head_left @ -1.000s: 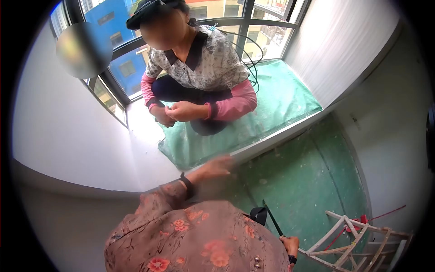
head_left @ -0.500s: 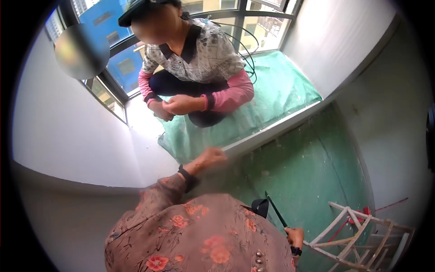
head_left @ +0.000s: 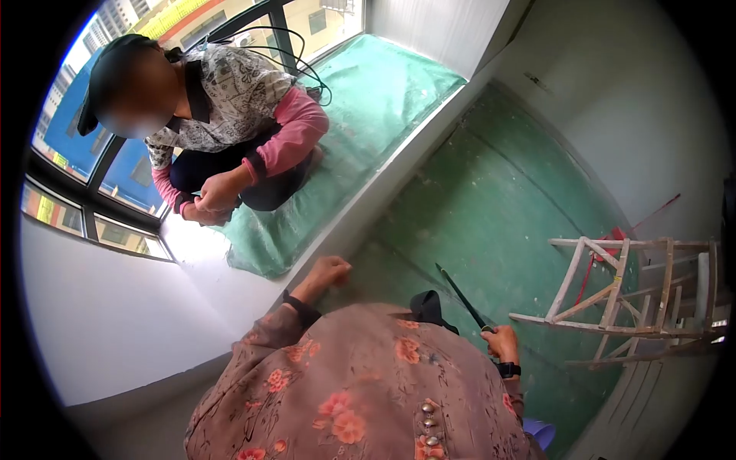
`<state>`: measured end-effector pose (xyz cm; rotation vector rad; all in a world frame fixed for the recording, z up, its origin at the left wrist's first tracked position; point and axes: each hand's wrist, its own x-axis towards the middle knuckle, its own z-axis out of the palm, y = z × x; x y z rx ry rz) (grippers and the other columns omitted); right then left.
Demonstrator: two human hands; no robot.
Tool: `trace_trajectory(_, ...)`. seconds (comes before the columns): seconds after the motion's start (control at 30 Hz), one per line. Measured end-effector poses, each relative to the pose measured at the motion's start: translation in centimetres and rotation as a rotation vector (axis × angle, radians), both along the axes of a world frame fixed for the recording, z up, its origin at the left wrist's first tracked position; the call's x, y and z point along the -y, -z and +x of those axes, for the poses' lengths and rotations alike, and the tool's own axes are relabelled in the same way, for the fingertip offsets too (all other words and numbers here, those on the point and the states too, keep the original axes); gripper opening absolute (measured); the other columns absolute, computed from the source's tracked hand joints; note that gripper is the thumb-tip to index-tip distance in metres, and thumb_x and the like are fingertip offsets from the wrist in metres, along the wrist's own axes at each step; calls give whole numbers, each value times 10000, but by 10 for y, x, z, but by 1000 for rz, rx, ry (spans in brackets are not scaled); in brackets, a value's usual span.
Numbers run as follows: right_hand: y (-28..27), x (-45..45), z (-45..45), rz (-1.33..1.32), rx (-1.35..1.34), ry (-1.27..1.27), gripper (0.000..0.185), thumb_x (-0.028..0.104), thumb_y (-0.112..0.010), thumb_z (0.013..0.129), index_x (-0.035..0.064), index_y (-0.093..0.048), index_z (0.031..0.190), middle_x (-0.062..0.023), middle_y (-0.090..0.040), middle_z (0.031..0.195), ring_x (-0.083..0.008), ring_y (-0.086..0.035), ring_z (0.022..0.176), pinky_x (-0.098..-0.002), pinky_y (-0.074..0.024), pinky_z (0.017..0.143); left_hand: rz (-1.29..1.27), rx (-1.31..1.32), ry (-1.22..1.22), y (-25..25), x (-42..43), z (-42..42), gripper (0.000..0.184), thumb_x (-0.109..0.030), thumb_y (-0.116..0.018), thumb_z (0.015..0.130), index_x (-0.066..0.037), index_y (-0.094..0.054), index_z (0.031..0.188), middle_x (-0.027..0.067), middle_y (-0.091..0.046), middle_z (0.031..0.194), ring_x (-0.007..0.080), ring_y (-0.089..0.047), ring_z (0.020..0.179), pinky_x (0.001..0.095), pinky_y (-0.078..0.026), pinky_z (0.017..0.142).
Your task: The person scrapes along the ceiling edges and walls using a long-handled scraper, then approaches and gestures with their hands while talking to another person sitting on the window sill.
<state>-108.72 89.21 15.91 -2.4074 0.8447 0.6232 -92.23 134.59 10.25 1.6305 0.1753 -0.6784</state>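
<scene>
My left hand (head_left: 330, 272) is held out in front of my body near the ledge, its fingers curled closed. Whether anything is inside that fist is hidden. On the other side, my right hand (head_left: 503, 343) is wrapped around the dark handle of a long, thin pointed tool (head_left: 462, 297). The tool's tip points forward and to the left, over the green floor covering (head_left: 491, 199). Between my hands, a black item (head_left: 432, 309) shows at the edge of my flowered top; I cannot make out what it is.
Another person (head_left: 230, 115) squats on the green-covered window ledge (head_left: 368, 115), hands together. Black cables (head_left: 310, 73) lie behind them. A paint-spattered wooden ladder (head_left: 613, 287) is at the right, with a red object (head_left: 613, 238) beside it. Something purple (head_left: 539, 433) shows near my right side.
My view has turned, so the other person and the ledge appear further left. My right hand, still holding the tool, shows higher in view. My left hand stays closed.
</scene>
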Motion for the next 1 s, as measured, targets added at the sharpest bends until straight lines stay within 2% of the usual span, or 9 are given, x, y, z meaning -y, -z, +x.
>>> trace_trajectory(0.1,11,10,-30,-28,19,75,376,292,-679,680,-73,-626,758,-185,-604,598,-264,-607,505,-360,-466,526,6,4,54,3,15,1,209,-197,-588,826,10,-608,838,61,-609,646,120,-558,549,242,-434,501)
trace_trajectory(0.2,12,13,-52,-78,6,33,329,244,-711,690,-61,-637,788,-117,-615,590,-216,-607,521,-332,-450,475,12,-26,77,-1,28,-3,217,-201,-589,824,13,-613,852,69,-614,649,124,-564,553,244,-440,506)
trace_trajectory(0.37,26,22,-93,255,-159,248,417,323,-634,762,-88,-615,831,-92,-613,630,-190,-608,572,-364,-460,554,9,-34,125,6,38,-6,209,-202,-586,837,5,-603,856,83,-624,660,125,-562,550,234,-434,509)
trace_trajectory(0.5,166,69,-175,160,-239,338,426,318,-657,732,-83,-613,865,-105,-618,639,-202,-615,612,-368,-461,580,-11,-38,100,-4,49,-11,204,-196,-580,839,5,-601,864,90,-625,660,130,-562,548,235,-433,509)
trace_trajectory(0.57,222,98,-204,213,-49,126,421,299,-671,696,-67,-614,896,-158,-634,677,-245,-632,652,-380,-467,598,-15,-47,85,-8,49,-13,204,-195,-579,840,5,-600,867,92,-625,660,132,-561,546,236,-432,509)
trace_trajectory(0.77,-31,32,-81,2,-45,185,385,253,-641,675,-39,-624,926,-224,-624,742,-339,-636,716,-401,-483,634,15,-119,72,-12,44,-14,234,-190,-572,847,1,-590,979,100,-643,757,150,-603,604,234,-473,563)
trace_trajectory(0.83,65,95,-100,-113,225,147,365,247,-625,675,-33,-626,909,-221,-628,798,-370,-614,796,-416,-480,707,-138,-94,-37,-20,40,-8,472,-253,-585,841,-15,-465,1231,152,-579,1091,188,-629,787,280,-506,676)
trace_trajectory(0.9,36,88,-60,-100,217,227,360,255,-619,678,-30,-631,897,-223,-624,899,-384,-586,882,-428,-462,772,-483,101,-63,-57,37,5,741,-390,-603,819,-60,-258,1386,156,-357,1356,223,-590,960,339,-499,770)
trace_trajectory(1.0,6,72,-19,-172,212,167,357,259,-610,688,-25,-636,903,-223,-621,926,-377,-584,902,-430,-457,789,-819,335,-207,-129,40,26,924,-628,-578,728,-98,-231,1401,161,-268,1410,251,-560,1002,374,-485,785)
